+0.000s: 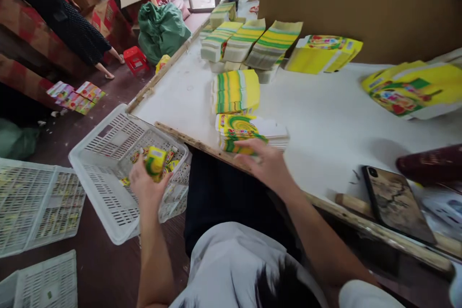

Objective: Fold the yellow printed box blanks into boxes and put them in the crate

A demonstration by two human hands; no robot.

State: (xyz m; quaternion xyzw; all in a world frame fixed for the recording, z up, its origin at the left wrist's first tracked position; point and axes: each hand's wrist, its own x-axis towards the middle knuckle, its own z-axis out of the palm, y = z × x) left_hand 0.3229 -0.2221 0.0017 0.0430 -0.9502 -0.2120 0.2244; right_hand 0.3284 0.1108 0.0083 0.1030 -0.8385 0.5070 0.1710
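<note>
We see the left hand [146, 187] closed around a small folded yellow-and-green carton [156, 160], held over the white slatted plastic basket [108, 211] that stands on the floor just beside the edge of the surface [325, 130]. Inside that basket lie several more small folded cartons [169, 160] of the same print, loose at the bottom against its far wall.

The right hand [265, 161] rests on the near stack of flat carton blanks [245, 132] at the edge of the surface, fingers spread and curled over the top sheets; motion blur keeps us from telling whether it pinches one.

Behind that stack sits a second pile of yellow-striped blanks [236, 90], and further back a row of fanned bundles [249, 41]. A dark-cased phone [395, 204] lies on the surface to the right.

On the floor to the left we find another white basket [34, 204], lying flat, and a third [46, 281] at the lower corner. A green sack [160, 29] and a red stool [135, 57] stand farther off, near another person's legs [108, 62].
</note>
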